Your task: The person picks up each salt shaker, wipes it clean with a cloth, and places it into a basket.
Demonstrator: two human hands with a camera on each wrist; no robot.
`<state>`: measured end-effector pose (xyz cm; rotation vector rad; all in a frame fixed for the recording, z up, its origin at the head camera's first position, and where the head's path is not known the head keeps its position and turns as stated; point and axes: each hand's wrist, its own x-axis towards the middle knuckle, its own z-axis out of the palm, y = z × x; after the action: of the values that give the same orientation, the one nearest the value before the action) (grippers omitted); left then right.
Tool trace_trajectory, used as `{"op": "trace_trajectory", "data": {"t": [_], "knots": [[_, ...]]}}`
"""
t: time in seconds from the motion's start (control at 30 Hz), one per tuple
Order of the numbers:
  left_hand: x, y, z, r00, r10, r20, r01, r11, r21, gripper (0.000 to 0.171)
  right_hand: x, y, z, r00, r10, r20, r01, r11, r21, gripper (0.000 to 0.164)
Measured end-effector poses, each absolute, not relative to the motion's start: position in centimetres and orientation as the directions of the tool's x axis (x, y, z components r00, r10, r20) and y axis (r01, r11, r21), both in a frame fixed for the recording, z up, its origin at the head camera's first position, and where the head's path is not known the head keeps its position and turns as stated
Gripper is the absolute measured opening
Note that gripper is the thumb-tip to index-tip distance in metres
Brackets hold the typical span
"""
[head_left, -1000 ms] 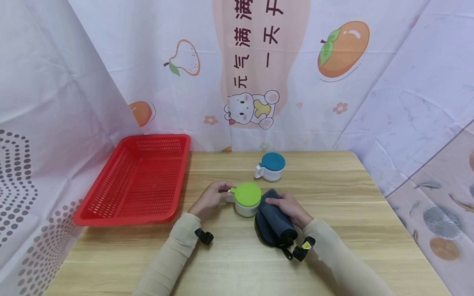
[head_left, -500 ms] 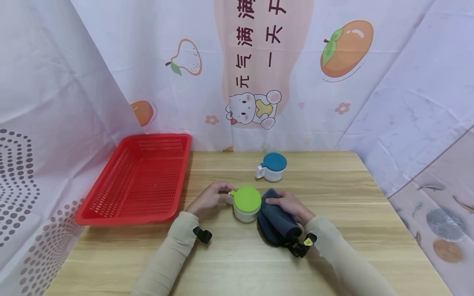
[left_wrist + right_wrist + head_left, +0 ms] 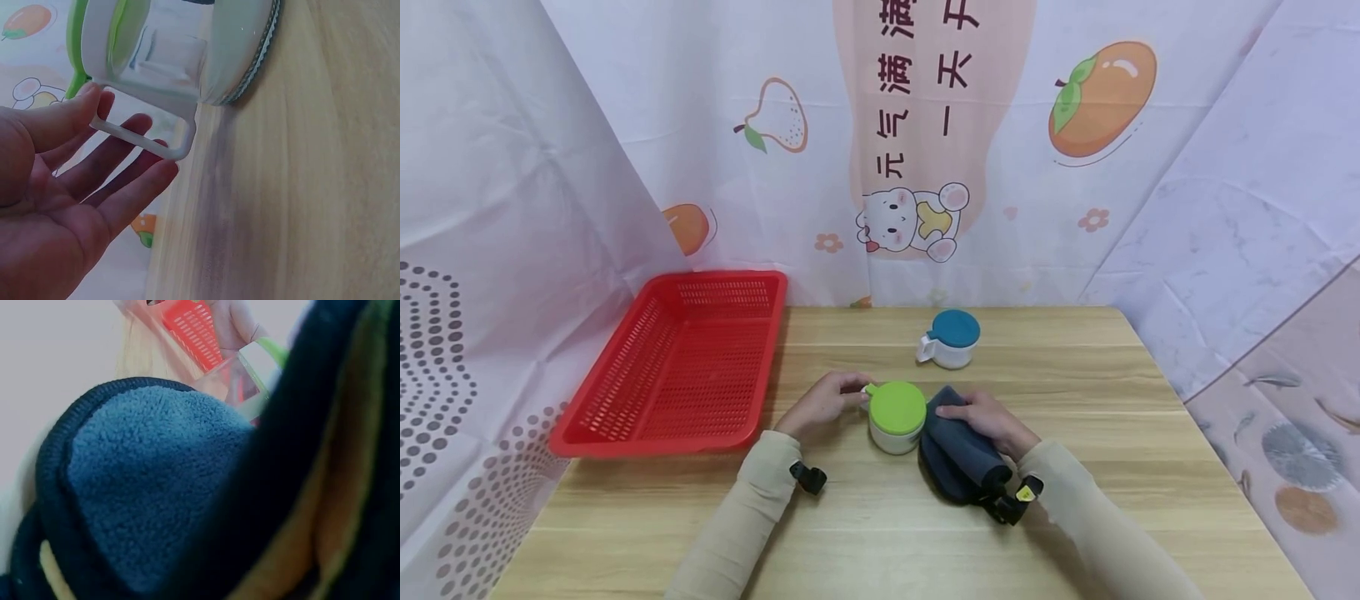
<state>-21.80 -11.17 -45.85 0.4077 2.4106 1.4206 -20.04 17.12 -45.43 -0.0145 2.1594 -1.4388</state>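
Note:
In the head view a clear jar with a green lid (image 3: pixel 898 407) and a white handle stands at the middle of the table. My left hand (image 3: pixel 822 404) holds it by the handle (image 3: pixel 134 138); the left wrist view shows the thumb at the handle's top and the fingers behind it. On the jar's right side, my right hand (image 3: pixel 992 421) grips a folded dark blue-grey fleecy cloth (image 3: pixel 951 446) with its thumb on top. The cloth's front edge lies right at the jar's wall. Close up, its plush face (image 3: pixel 150 469) and ribbed dark border fill the right wrist view, hiding the right fingers.
Behind the green-lidded jar stands a similar jar with a blue lid (image 3: pixel 956 328), its handle pointing left. A red perforated basket (image 3: pixel 758 358) sits at the table's left. The wooden table (image 3: pixel 865 533) ends at a printed curtain (image 3: pixel 820 192) at the back.
The green-lidded jar has shifted slightly toward me, with my left hand staying at its handle. My right hand keeps hold of the cloth beside it, nearly in place.

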Motion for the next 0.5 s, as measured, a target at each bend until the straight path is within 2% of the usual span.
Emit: {"op": "trace_trajectory", "data": {"t": [0.33,0.5], "knots": [[-21.9,-11.2,-46.03,-0.904,0.404,-0.141,0.069,0.461,0.885,0.023,-20.2,17.03,-45.21,-0.839,-0.336,-0.429,0.262,0.441,-0.858,0.044],[-22.04,-11.39,-46.53,-0.898,0.413,-0.148,0.071,0.469,0.88,0.024,-20.27,17.14,-45.61,-0.831,-0.368,-0.417,0.245,0.432,-0.868,0.04]]}}
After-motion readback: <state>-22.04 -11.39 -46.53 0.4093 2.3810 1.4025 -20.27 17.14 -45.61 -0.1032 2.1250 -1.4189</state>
